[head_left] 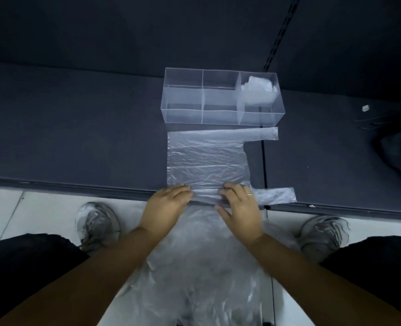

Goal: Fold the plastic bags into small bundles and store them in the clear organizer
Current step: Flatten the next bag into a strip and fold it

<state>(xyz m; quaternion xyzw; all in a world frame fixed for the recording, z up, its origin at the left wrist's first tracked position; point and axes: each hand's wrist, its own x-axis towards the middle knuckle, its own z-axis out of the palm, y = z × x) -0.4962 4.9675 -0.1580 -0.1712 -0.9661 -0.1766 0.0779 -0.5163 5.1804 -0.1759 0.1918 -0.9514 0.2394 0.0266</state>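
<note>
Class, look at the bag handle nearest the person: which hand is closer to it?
Right. The right hand presses the bag right at the base of the handle. The left hand presses the same near edge farther left, beyond the right hand.

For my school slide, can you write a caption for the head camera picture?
Left hand and right hand press a flat plastic bag on the dark table, near the clear organizer.
</note>
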